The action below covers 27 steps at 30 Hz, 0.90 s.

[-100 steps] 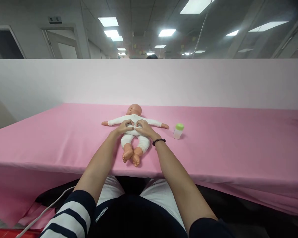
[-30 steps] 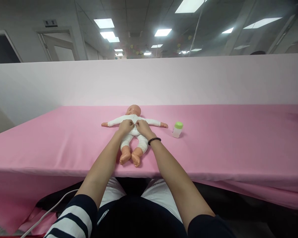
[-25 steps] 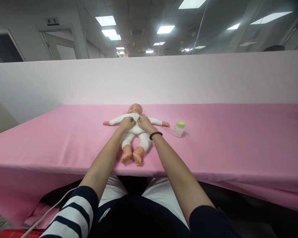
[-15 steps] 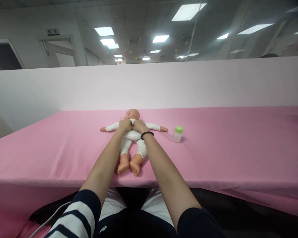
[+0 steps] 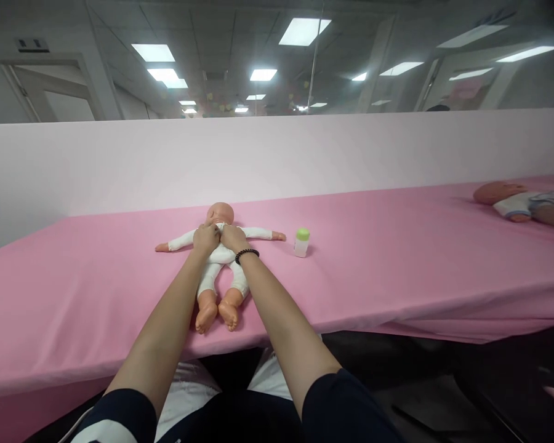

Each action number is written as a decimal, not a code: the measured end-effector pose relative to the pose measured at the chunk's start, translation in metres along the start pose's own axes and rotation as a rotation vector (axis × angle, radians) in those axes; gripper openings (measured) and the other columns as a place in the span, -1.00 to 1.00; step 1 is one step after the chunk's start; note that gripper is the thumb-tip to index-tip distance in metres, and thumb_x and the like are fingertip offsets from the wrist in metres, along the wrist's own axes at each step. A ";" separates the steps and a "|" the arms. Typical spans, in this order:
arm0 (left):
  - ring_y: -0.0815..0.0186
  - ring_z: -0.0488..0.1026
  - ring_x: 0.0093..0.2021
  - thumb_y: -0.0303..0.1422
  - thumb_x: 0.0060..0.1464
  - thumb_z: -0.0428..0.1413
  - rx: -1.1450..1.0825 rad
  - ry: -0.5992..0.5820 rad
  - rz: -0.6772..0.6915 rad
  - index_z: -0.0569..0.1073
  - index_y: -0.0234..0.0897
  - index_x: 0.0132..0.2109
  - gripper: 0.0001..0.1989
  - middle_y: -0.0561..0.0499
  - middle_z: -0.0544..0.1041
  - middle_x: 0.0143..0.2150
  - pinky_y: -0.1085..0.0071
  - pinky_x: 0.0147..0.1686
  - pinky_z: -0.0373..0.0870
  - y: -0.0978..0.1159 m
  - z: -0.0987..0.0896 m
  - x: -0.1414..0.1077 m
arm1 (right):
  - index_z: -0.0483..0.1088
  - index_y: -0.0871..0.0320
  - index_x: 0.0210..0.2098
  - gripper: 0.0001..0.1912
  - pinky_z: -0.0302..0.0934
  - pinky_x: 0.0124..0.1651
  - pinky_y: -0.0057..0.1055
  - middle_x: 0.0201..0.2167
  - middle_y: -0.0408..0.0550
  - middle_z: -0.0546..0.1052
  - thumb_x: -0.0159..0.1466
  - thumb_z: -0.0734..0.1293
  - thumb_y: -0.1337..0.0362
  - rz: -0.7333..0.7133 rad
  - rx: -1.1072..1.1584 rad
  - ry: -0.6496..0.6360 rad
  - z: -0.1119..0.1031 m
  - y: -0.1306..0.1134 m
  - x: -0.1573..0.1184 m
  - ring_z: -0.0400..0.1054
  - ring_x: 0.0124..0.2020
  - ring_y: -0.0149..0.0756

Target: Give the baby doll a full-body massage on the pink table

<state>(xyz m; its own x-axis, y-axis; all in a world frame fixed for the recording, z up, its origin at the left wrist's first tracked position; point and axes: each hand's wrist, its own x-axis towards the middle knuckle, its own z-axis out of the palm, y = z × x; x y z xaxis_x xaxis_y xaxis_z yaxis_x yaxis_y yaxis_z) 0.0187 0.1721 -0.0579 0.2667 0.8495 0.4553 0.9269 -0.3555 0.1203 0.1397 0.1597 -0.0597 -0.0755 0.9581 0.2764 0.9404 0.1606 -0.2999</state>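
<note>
A baby doll (image 5: 221, 253) with a white cloth body lies on its back on the pink-covered table, arms spread wide and bare feet towards me. My left hand (image 5: 207, 237) is on the left side of the doll's chest, its fingers curled in. Right beside it, my right hand (image 5: 233, 237) lies on the other side of the chest with the fingers bent too. The two hands almost meet at the middle, just below the doll's head. My fingertips are mostly hidden. To the right of the doll's outstretched arm stands a small clear bottle (image 5: 301, 248) with a green cap.
The pink cloth (image 5: 373, 258) covers a long table against a low white wall (image 5: 277, 157), with glass above it. Another doll (image 5: 512, 200) in light clothing lies at the far right. Dark space shows under the table's front edge.
My view has turned to the right, bringing the second doll into sight. Both hands remain on the first doll's chest, with little visible shift.
</note>
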 end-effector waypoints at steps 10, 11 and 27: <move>-0.04 0.53 -0.06 -0.29 0.30 -0.06 -0.028 -0.027 -0.052 0.41 -0.32 0.11 -0.66 -0.26 0.59 -0.07 0.20 -0.15 0.38 -0.004 0.003 0.009 | 0.44 0.26 0.01 -0.69 0.26 0.04 -0.31 0.07 0.21 0.50 0.38 0.14 0.41 -0.129 -0.017 0.056 -0.001 0.001 0.004 0.42 0.07 -0.07; -0.04 0.53 -0.05 -0.29 0.31 -0.08 -0.031 -0.023 -0.055 0.38 -0.32 0.14 -0.65 -0.27 0.58 -0.06 0.19 -0.14 0.38 -0.004 0.003 0.009 | 0.40 0.28 0.05 -0.67 0.26 0.03 -0.29 0.07 0.23 0.50 0.39 0.12 0.40 -0.120 -0.014 0.067 -0.001 0.001 0.002 0.43 0.06 -0.06; 0.05 0.50 -0.02 -0.37 0.25 -0.01 -0.200 0.035 -0.147 0.50 -0.25 -0.13 -0.80 -0.18 0.57 -0.05 0.25 -0.09 0.38 -0.011 0.017 0.013 | 0.37 0.29 0.06 -0.66 0.25 -0.05 -0.31 -0.08 0.17 0.56 0.42 0.06 0.42 -0.023 0.015 0.111 0.005 0.006 0.007 0.44 -0.08 -0.11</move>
<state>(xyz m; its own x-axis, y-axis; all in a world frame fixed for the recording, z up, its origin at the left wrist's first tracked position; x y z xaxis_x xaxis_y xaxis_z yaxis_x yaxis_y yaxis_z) 0.0159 0.1934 -0.0682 0.1205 0.8851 0.4495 0.8834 -0.3022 0.3582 0.1435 0.1689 -0.0639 -0.0593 0.9221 0.3823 0.9335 0.1869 -0.3059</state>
